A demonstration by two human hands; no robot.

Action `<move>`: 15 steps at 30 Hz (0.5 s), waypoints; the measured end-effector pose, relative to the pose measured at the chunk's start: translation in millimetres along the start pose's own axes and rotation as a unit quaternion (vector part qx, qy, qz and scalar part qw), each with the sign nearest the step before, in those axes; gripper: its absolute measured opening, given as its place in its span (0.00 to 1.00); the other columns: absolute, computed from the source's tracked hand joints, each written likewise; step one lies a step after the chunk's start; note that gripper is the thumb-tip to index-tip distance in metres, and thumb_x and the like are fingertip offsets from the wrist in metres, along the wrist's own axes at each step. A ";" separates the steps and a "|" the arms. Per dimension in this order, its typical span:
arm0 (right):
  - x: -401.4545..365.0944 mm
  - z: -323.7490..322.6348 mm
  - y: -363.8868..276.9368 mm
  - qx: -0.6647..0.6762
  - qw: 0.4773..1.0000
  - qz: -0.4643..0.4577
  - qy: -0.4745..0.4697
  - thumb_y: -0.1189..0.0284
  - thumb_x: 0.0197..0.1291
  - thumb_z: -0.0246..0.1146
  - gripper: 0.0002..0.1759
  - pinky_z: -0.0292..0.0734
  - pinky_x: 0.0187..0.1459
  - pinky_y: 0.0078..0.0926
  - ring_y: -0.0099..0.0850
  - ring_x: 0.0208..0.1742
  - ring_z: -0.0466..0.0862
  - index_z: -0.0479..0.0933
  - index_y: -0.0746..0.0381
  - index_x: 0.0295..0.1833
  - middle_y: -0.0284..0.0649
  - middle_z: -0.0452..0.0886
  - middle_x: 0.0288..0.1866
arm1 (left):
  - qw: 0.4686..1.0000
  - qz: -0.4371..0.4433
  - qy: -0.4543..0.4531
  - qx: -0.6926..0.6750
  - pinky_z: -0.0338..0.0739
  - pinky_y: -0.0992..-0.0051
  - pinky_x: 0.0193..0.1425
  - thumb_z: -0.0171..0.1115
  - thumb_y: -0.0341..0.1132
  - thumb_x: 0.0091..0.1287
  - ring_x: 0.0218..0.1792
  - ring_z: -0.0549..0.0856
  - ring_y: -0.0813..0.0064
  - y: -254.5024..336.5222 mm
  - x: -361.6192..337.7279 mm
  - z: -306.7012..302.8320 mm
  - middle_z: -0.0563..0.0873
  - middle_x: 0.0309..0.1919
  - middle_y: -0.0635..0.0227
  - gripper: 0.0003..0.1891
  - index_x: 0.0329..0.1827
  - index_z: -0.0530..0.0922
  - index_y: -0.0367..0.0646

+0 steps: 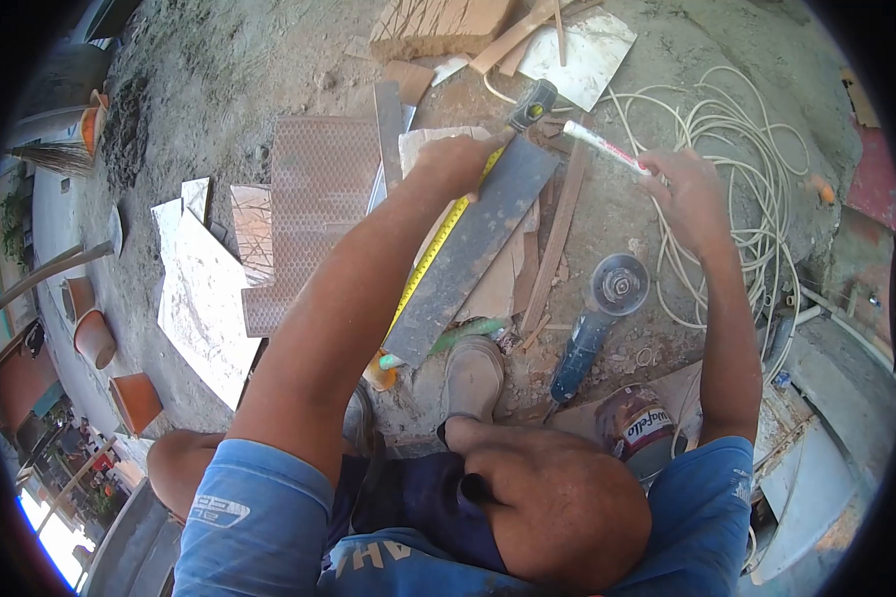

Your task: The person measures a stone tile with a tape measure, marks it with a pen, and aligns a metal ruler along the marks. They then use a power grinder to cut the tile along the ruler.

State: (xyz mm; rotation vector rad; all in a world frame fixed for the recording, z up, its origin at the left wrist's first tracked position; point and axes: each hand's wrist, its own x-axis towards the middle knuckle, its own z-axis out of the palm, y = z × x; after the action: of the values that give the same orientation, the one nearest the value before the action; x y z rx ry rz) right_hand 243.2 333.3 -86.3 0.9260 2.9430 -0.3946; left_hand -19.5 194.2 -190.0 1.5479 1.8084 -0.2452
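Note:
My left hand (pixel 458 164) is closed around the case end of a tape measure (pixel 534 103), whose dark body sticks out past the fingers. Its yellow blade (pixel 430 257) runs down along the edge of a long dark grey tile strip (pixel 478 254). A white marker (pixel 599 144) is gripped in my right hand (pixel 689 194), raised to the right of the strip, its tip pointing left toward the tape case. Pale broken tile pieces lie under and beside the strip.
An angle grinder (pixel 589 328) lies on the ground at right, near a coiled pale cable (pixel 742 179). Brown patterned tiles (pixel 314 199) and white tile offcuts (pixel 204 289) lie left. A labelled tub (pixel 635 423) stands by my knee; clay pots (pixel 95 336) are far left.

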 end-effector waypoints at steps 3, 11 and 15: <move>1.0 4.9 -13.0 0.425 0.891 0.152 -0.045 0.68 0.64 0.66 0.14 0.74 0.48 0.28 0.24 0.42 0.80 0.81 0.62 0.52 0.36 0.86 0.43 | 1.000 -0.010 -0.001 -0.013 0.83 0.58 0.53 0.80 0.32 0.50 0.54 0.85 0.56 2.8 -4.7 -2.8 0.86 0.51 0.56 0.59 0.81 0.49 0.76; 26.4 127.7 -95.5 0.620 0.776 0.107 -0.055 0.72 0.64 0.63 0.11 0.77 0.40 0.20 0.21 0.37 0.82 0.78 0.65 0.50 0.33 0.83 0.39 | 0.999 0.015 0.031 -0.040 0.83 0.58 0.51 0.80 0.28 0.48 0.49 0.87 0.58 -5.1 3.9 10.2 0.88 0.45 0.56 0.60 0.81 0.50 0.73; 33.1 156.0 -104.4 0.573 0.814 0.091 -0.034 0.71 0.61 0.66 0.14 0.81 0.39 0.23 0.22 0.35 0.84 0.80 0.65 0.50 0.35 0.85 0.37 | 0.997 0.025 0.038 -0.064 0.81 0.58 0.54 0.79 0.27 0.47 0.49 0.87 0.56 -7.1 4.5 11.9 0.89 0.45 0.56 0.59 0.81 0.52 0.70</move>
State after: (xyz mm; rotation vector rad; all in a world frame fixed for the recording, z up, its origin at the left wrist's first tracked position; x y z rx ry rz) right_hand 149.6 230.3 -216.5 1.1292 2.2737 -2.2177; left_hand -21.3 189.0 -203.5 1.5285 1.8037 -0.0474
